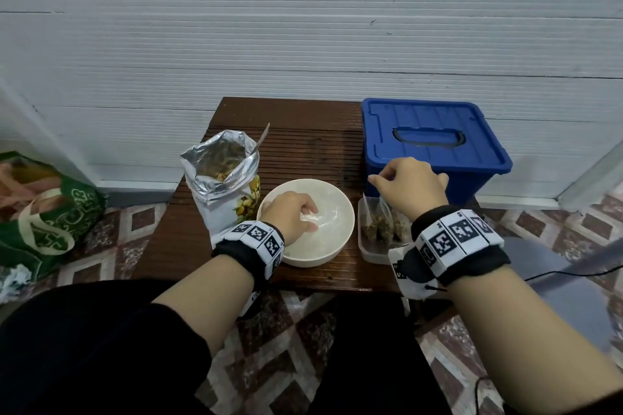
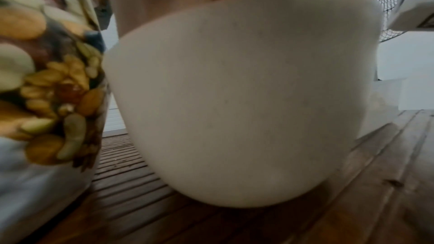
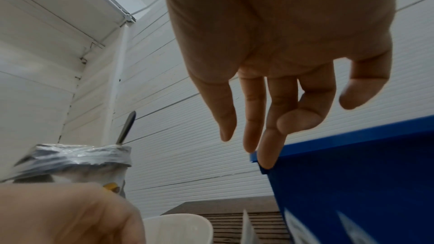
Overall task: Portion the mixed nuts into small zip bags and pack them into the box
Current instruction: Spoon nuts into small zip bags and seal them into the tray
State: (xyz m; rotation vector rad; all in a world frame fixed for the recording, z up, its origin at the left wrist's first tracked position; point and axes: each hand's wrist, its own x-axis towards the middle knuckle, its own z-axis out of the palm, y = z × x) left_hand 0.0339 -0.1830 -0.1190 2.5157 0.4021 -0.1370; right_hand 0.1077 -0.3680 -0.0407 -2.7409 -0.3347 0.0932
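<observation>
My left hand (image 1: 293,212) reaches into the white bowl (image 1: 337,199), fingers curled on a clear empty zip bag (image 1: 322,221) lying inside. The left wrist view shows only the bowl's outer wall (image 2: 234,99) and the printed nut bag (image 2: 47,81). The open foil nut bag (image 1: 222,178) stands left of the bowl with a spoon handle (image 1: 263,136) sticking out. My right hand (image 1: 411,185) hovers at the blue box's (image 1: 431,131) front left corner, above filled zip bags (image 1: 381,226). Its fingers (image 3: 267,151) hang relaxed and hold nothing. The box lid is on.
The filled bags stand in a clear plastic tub (image 1: 367,254) right of the bowl. Everything sits on a small dark slatted wooden table (image 1: 303,131) against a white panelled wall. A green bag (image 1: 43,212) lies on the tiled floor at left; a grey object (image 1: 556,283) with a black cable is at right.
</observation>
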